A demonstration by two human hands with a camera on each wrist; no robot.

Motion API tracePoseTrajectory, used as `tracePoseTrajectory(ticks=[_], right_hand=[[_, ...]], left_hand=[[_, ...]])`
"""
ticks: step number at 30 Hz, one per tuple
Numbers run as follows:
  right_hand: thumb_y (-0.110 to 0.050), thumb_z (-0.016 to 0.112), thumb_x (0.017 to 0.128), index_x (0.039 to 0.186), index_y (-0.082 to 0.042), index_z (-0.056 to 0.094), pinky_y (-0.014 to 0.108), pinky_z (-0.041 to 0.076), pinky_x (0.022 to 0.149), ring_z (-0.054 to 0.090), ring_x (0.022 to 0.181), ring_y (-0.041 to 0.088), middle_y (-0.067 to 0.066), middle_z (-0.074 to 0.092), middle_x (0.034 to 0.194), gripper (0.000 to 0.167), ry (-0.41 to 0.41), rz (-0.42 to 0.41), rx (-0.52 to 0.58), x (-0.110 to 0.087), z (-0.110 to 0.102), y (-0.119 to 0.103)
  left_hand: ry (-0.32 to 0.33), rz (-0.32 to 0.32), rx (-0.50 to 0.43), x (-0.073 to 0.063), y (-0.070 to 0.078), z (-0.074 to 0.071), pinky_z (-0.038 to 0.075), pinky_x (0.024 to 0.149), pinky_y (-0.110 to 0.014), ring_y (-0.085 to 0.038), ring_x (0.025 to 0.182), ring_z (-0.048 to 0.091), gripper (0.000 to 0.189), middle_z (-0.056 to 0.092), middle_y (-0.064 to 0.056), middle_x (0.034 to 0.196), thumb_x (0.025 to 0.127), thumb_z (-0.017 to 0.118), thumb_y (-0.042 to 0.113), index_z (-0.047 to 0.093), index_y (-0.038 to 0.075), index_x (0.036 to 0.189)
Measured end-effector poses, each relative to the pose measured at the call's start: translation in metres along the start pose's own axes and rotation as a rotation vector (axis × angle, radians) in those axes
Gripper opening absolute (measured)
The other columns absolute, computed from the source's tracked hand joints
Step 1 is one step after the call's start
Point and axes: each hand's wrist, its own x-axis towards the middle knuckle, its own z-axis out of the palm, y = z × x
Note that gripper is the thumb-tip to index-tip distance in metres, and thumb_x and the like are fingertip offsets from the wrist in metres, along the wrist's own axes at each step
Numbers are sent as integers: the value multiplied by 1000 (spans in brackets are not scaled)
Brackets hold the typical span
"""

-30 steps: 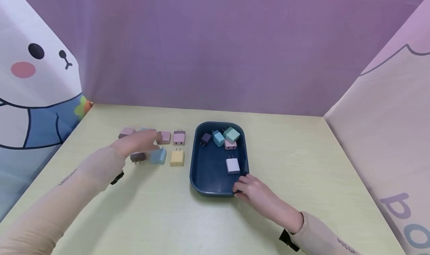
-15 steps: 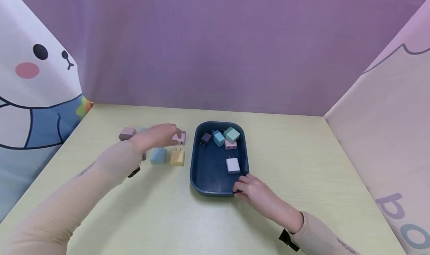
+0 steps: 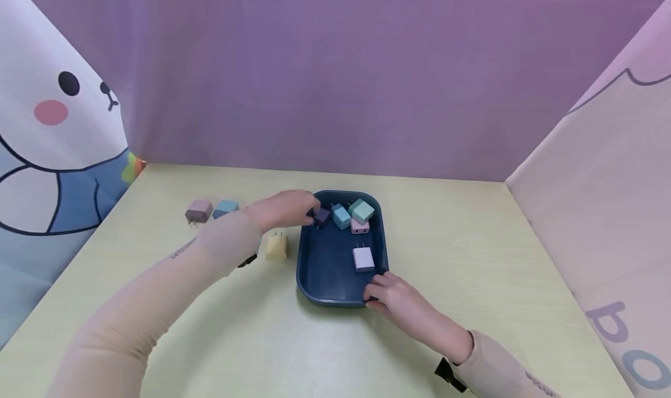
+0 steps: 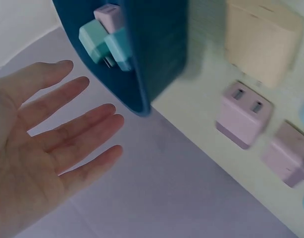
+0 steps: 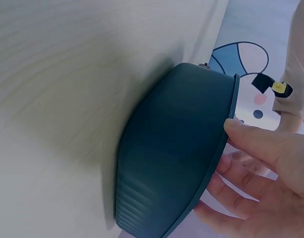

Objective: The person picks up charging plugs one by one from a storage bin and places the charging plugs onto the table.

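Note:
In the head view my left hand (image 3: 288, 208) reaches over the left rim of a dark blue tray (image 3: 330, 287), fingertips close to a dark purple charger plug (image 3: 321, 216) inside. The left wrist view shows its fingers straight and spread, holding nothing. My right hand (image 3: 401, 305) pinches the tray's near right corner, thumb on one side of the rim and fingers on the other. Inside the tray are also a light blue plug (image 3: 341, 217), a mint plug (image 3: 362, 210), a pink plug (image 3: 359, 226) and a white plug (image 3: 363, 259).
Left of the tray, a yellow plug (image 3: 276, 247), a blue plug (image 3: 226, 207) and a mauve plug (image 3: 199, 210) lie on the table (image 3: 461, 240). The left forearm hides others; two pink ones, including a two-port plug (image 4: 243, 114), show in the left wrist view.
My left hand has travelled right, from above the plugs on the table to the tray's left rim. The right hand and the tray with its plugs stay where they were.

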Motion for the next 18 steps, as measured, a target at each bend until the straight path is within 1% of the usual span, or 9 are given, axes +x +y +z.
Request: tracePoseTrajectory(ticks=[3, 7, 10, 15, 18], right_hand=[[-7, 68, 75, 77, -12, 62, 20, 42, 61, 46, 70, 9, -5, 55, 76, 8, 1, -3, -2, 0, 0, 2], [-7, 68, 74, 77, -12, 62, 20, 42, 61, 45, 69, 9, -5, 55, 75, 8, -2, -3, -3, 1, 0, 2], [-7, 68, 74, 77, -12, 62, 20, 42, 61, 46, 69, 9, -5, 55, 75, 8, -4, -3, 0, 1, 0, 1], [-7, 69, 74, 77, -12, 62, 20, 42, 61, 46, 70, 10, -5, 55, 75, 9, 4, -7, -4, 1, 0, 1], [-6, 69, 73, 77, -12, 62, 20, 42, 61, 46, 69, 10, -5, 55, 75, 10, 13, -13, -10, 1, 0, 2]], left_hand=[[-12, 15, 26, 9, 10, -1, 44, 85, -33, -19, 96, 55, 26, 59, -9, 109, 86, 55, 13, 60, 5, 110], [-27, 35, 65, 18, 21, -1, 44, 84, -32, -18, 93, 55, 27, 59, -7, 108, 86, 56, 15, 60, 5, 111], [-37, 43, 60, 22, 28, -1, 43, 84, -32, -17, 94, 53, 29, 58, -7, 112, 86, 56, 15, 59, 6, 113], [-20, 65, 34, 29, 40, -1, 43, 83, -30, -15, 89, 51, 29, 58, -6, 112, 85, 56, 13, 59, 7, 113], [-15, 75, 31, 34, 48, 0, 42, 85, -29, -13, 92, 52, 29, 58, -4, 113, 85, 57, 14, 60, 9, 113]])
